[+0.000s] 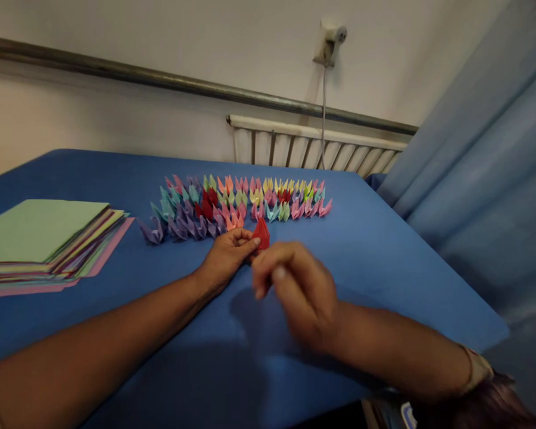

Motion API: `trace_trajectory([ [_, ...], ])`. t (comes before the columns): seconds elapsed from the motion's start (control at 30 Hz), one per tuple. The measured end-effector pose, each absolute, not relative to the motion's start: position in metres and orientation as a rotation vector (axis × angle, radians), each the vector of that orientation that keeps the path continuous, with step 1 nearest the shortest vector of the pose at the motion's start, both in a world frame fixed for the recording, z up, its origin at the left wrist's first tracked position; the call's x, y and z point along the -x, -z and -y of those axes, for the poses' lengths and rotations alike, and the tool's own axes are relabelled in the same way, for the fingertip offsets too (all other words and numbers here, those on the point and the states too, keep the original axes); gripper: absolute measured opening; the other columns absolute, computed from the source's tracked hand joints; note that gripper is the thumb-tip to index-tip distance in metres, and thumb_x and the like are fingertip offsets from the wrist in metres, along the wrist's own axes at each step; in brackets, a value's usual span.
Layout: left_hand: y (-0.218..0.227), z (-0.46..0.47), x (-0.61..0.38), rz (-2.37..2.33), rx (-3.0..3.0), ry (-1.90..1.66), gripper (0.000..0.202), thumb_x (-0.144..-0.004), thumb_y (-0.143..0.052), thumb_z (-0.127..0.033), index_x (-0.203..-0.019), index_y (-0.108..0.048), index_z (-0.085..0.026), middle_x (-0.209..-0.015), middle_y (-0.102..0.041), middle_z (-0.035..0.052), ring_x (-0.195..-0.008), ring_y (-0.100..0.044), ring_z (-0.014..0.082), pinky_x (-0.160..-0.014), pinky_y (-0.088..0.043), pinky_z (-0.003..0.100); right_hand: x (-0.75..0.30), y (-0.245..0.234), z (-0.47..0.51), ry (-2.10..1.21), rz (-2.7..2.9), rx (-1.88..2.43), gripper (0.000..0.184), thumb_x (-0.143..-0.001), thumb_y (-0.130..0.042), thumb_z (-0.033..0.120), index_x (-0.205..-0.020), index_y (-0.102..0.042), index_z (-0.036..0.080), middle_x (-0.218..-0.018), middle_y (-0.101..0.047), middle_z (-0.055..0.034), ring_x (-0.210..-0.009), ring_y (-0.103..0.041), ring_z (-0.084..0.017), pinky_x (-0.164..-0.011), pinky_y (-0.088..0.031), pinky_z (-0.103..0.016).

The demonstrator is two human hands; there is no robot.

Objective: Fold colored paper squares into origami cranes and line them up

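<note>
Between the thumb and fingers of my left hand (226,257) is a small red folded paper (261,233), its pointed end up, just above the blue table (192,333). Close in front and to the right hovers my right hand (299,292), slightly blurred, its fingers curled in and the thumb near the index finger. No object shows in it. Just beyond the red piece stand rows of folded paper cranes (241,199) in purple, teal, red, pink, yellow and green.
On the left lies a stack of coloured paper squares (44,229), pale green on top. A metal rail (161,80), a radiator (295,128) and a plugged-in socket (326,44) are along the wall behind. A blue curtain (469,149) hangs at the right.
</note>
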State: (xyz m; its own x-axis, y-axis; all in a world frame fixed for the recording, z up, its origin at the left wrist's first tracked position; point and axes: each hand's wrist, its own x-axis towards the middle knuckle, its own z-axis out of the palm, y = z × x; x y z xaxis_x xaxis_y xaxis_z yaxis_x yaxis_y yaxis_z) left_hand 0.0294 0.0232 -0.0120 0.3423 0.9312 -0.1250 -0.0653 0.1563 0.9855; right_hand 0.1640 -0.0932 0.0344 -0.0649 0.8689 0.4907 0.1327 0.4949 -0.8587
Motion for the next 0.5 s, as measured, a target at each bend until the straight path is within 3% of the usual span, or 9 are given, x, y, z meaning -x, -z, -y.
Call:
trace_trajectory([
  [0.07,0.014,-0.024,-0.029,-0.950,-1.171,-0.903,0.030,-0.066,-0.077,-0.031,-0.079,-0.054,-0.017,-0.063,-0.068,0.0002,-0.055,-0.064,0.0132,-0.052,-0.048,0.022,-0.171,-0.016,0.057,-0.703,1.261,1.015,0.013,-0.091,-0.047,0.033,-0.095,-0.054,0.024,-0.081,-0.060,-0.0001,-0.066,-0.057,-0.013,-0.063,-0.049,-0.028],
  [0.23,0.019,-0.028,-0.028,-0.955,-1.202,-0.927,0.032,-0.067,-0.077,-0.033,-0.081,-0.053,-0.016,-0.064,-0.070,0.0024,-0.054,-0.065,0.0147,-0.048,-0.048,0.021,-0.178,0.031,0.005,-0.864,1.146,1.260,0.033,-0.072,-0.070,0.043,-0.091,-0.057,0.020,-0.084,-0.062,-0.0022,-0.065,-0.056,-0.012,-0.057,-0.045,-0.026],
  [0.5,0.020,-0.030,-0.033,-0.952,-1.228,-0.975,0.028,-0.067,-0.078,-0.029,-0.076,-0.058,-0.014,-0.064,-0.068,0.0009,-0.058,-0.064,0.0119,-0.053,-0.050,0.020,-0.179,0.048,-0.013,-1.026,1.128,1.149,0.033,-0.062,-0.075,0.045,-0.069,-0.055,0.020,-0.057,-0.056,0.0050,-0.048,-0.050,-0.009,-0.049,-0.041,-0.023],
])
